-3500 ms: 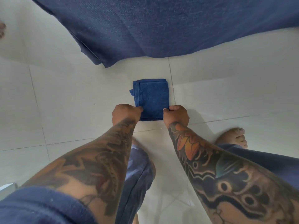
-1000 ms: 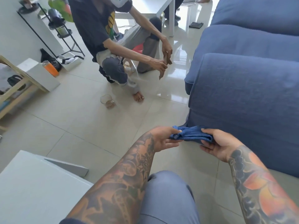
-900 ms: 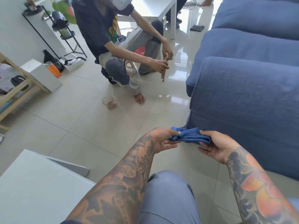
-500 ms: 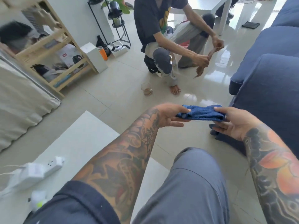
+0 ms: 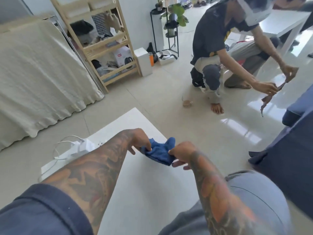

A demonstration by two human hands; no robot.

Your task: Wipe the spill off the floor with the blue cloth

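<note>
The blue cloth (image 5: 159,152) is bunched and folded between both my hands, low over the far part of a low white table (image 5: 144,184). My left hand (image 5: 141,141) pinches its left end. My right hand (image 5: 181,154) grips its right end with the lower fingers spread under it. Whether the cloth touches the tabletop I cannot tell. No spill shows on the pale tiled floor (image 5: 194,133) around me.
A white power strip with cables (image 5: 74,148) lies on the table's left side. A blue sofa (image 5: 288,150) stands at right. A crouching person (image 5: 225,53) holds a brown rag (image 5: 271,97) beyond a glass (image 5: 187,103). A wooden shelf (image 5: 105,43) and draped cloth (image 5: 39,77) stand at left.
The cloth was lifted from the floor by the sofa. My view swung left, and both hands carried the cloth over the white table, where it now bunches lower.
</note>
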